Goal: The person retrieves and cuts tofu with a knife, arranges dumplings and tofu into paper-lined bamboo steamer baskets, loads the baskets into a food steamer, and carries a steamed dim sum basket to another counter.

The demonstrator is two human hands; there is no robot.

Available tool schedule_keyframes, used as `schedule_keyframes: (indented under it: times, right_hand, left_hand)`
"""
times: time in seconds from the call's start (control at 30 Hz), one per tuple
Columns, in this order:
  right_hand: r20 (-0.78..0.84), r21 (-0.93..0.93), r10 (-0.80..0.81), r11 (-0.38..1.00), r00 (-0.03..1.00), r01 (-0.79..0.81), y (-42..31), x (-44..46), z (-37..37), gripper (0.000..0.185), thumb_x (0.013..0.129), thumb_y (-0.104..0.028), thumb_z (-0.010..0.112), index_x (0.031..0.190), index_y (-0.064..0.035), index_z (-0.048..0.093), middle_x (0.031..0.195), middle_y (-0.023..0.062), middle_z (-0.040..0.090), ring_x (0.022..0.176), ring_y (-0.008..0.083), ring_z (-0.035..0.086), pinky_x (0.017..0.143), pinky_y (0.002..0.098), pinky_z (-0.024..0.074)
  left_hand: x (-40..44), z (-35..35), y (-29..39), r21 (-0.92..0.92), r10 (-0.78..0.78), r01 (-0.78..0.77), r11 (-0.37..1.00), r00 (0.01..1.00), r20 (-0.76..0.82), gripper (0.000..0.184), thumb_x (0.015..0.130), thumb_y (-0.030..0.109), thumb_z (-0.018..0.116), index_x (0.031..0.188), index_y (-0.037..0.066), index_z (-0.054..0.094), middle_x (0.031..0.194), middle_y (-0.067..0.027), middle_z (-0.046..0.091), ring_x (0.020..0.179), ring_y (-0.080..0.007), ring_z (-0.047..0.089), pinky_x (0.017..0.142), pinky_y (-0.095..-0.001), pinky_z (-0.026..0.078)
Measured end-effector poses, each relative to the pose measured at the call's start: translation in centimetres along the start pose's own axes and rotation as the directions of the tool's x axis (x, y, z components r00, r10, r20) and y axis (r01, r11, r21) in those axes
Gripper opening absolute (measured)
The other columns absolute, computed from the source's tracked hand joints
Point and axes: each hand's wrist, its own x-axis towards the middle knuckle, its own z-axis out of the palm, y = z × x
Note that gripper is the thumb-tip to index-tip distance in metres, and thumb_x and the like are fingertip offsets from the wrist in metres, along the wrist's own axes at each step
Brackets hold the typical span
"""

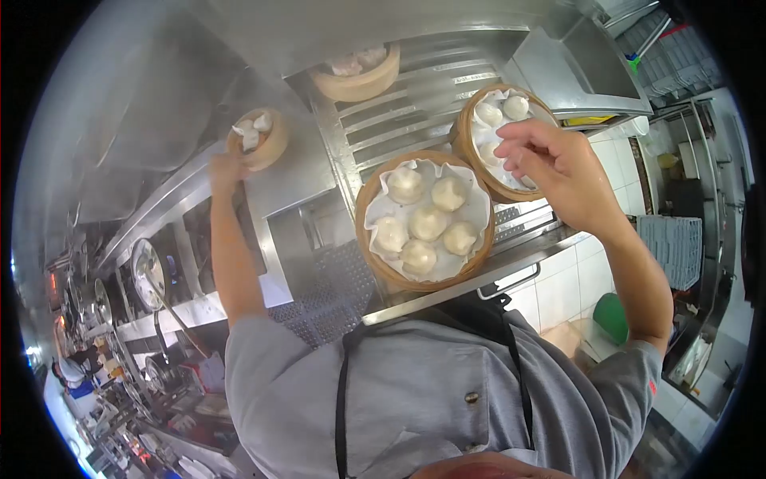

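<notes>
My left hand (228, 169) is at the edge of a small bamboo steamer (275, 148) on the far left, blurred so that its fingers do not show clearly. White paper and some food sit in that steamer. Over a bamboo steamer (464, 144) at the right, my right hand (558, 164) hangs with curved fingers apart and nothing seen between them. It partly hides the pale round buns (515, 107) on white paper there. In front of me, a larger bamboo steamer (369, 259) holds several pale buns (428, 223) on a paper liner.
Another bamboo steamer (359, 84) with food stands at the back on the slatted metal steaming surface (431, 100). A metal rail with a handle (511, 283) runs along the front edge. Pans and a ladle (171, 315) are at lower left, with another person (72, 371) far off. Grey racks (670, 251) stand at right.
</notes>
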Motion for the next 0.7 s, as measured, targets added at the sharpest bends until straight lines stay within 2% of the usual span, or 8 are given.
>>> schedule_keyframes:
  times: [0.03,0.07,0.1,0.2,0.23,0.3,0.5,0.7]
  right_hand:
    - [0.014,0.009,-0.004,1.0,1.0,0.004,0.1,0.2,-0.1,0.026,0.088,-0.002,0.049,0.111,0.0057,0.058,0.094,0.0123,0.068,0.078,0.0147,0.062,0.074,0.0283,0.0509]
    - [0.039,0.023,-0.043,0.999,0.998,0.042,0.1,0.5,-0.4,0.026,0.088,-0.001,0.049,0.111,0.0053,0.059,0.094,0.012,0.068,0.078,0.0141,0.061,0.074,0.0276,0.0508]
    - [0.059,0.037,-0.081,0.996,0.995,0.078,0.3,0.7,-0.7,0.025,0.088,-0.001,0.049,0.11,0.005,0.059,0.093,0.0116,0.068,0.078,0.0135,0.061,0.073,0.027,0.0507]
    - [0.054,0.095,-0.183,0.979,0.982,0.178,1.5,1.1,-1.6,0.026,0.088,0.0,0.05,0.111,0.0044,0.059,0.094,0.011,0.068,0.08,0.0127,0.062,0.074,0.0266,0.0508]
    - [0.061,0.1,-0.186,0.979,0.981,0.179,1.8,0.9,-1.9,0.026,0.088,0.0,0.05,0.111,0.0044,0.059,0.094,0.011,0.068,0.08,0.0127,0.062,0.074,0.0266,0.0508]
    - [0.036,0.13,-0.222,0.968,0.974,0.215,2.4,0.5,-2.7,0.025,0.089,-0.001,0.051,0.112,0.0033,0.06,0.094,0.0101,0.068,0.081,0.012,0.062,0.075,0.0258,0.0506]
    - [0.033,0.275,-0.204,0.943,0.978,0.187,5.5,-2.5,-5.3,0.025,0.093,-0.005,0.053,0.115,0.0057,0.058,0.098,0.0118,0.067,0.084,0.0127,0.063,0.076,0.0261,0.0506]
    - [-0.064,0.32,-0.13,0.936,0.989,0.144,8.9,-6.2,-8.1,0.025,0.093,-0.004,0.052,0.115,0.0068,0.057,0.1,0.0132,0.067,0.085,0.0145,0.062,0.078,0.0266,0.0503]
  left_hand:
    - [-1.2,-1.2,-1.6,0.038,0.246,-0.246,0.969,0.969,0.004,0.049,0.086,0.04,0.063,0.082,-0.009,0.064,0.062,-0.012,0.064,0.053,-0.0208,0.065,0.051,-0.0332,0.051]
    - [-4.2,-3.7,1.4,-0.166,0.028,-0.026,0.986,1.0,0.013,0.046,0.086,0.039,0.062,0.083,-0.008,0.065,0.061,-0.0117,0.064,0.053,-0.0195,0.064,0.051,-0.0327,0.05]
    - [-7.7,-7.2,6.9,-0.359,-0.18,0.191,0.914,0.982,0.063,0.044,0.085,0.037,0.062,0.084,-0.006,0.065,0.061,-0.0114,0.063,0.053,-0.0182,0.063,0.051,-0.0323,0.049]
    - [-14.4,-13.0,15.2,-0.127,-0.159,0.157,0.979,0.987,-0.003,0.036,0.086,0.031,0.059,0.084,-0.004,0.065,0.059,-0.0089,0.061,0.052,-0.0146,0.061,0.048,-0.0273,0.047]
    - [-15.9,-14.1,17.1,-0.123,-0.166,0.164,0.979,0.986,-0.006,0.036,0.086,0.031,0.059,0.084,-0.004,0.065,0.059,-0.0089,0.061,0.052,-0.0146,0.061,0.048,-0.0273,0.047]
    - [-18.2,-15.3,20.5,-0.241,-0.093,0.096,0.966,0.995,0.024,0.027,0.087,0.025,0.058,0.081,-0.001,0.065,0.057,-0.0057,0.057,0.044,-0.013,0.055,0.039,-0.023,0.041]
    - [-19.6,-13.0,27.3,-0.264,-0.008,0.073,0.962,0.971,0.239,0.025,0.085,0.021,0.058,0.081,-0.002,0.064,0.058,-0.0074,0.059,0.045,-0.0123,0.056,0.042,-0.0227,0.045]
    - [-18.5,-8.4,29.7,-0.33,-0.016,0.096,0.939,0.972,0.236,0.024,0.085,0.019,0.058,0.082,-0.004,0.064,0.06,-0.0086,0.06,0.045,-0.0132,0.057,0.042,-0.0236,0.046]
